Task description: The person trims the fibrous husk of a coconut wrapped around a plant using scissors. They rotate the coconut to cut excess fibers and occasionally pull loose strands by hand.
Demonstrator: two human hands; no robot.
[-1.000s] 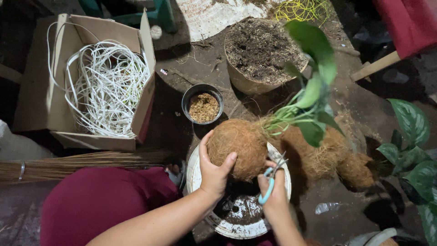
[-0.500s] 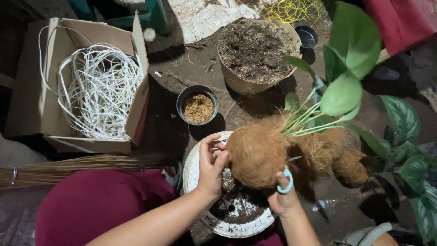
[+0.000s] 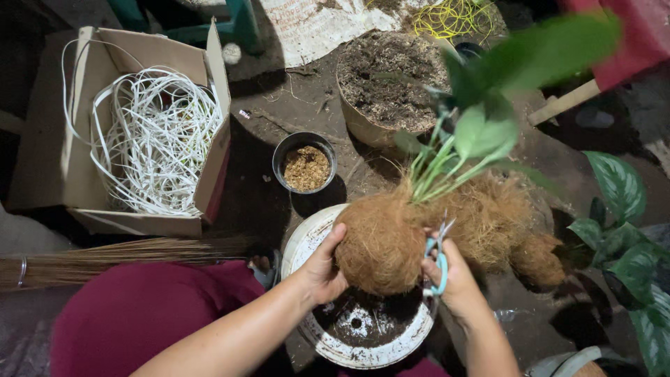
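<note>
Coir-wrapped root ball (image 3: 380, 244) cupped by left hand (image 3: 322, 269); right hand (image 3: 457, 283) grip closed around teal scissors (image 3: 438, 258)

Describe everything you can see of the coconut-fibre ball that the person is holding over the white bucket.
The coconut-fibre ball is a rounded brown mass of rough, hairy husk fibre. Pale green stems and broad leaves of a plant rise from its top right. It is held above the white bucket. The left hand cups its left side; the right hand, holding blue-handled scissors, presses its right side. More loose fibre lies behind it.
</note>
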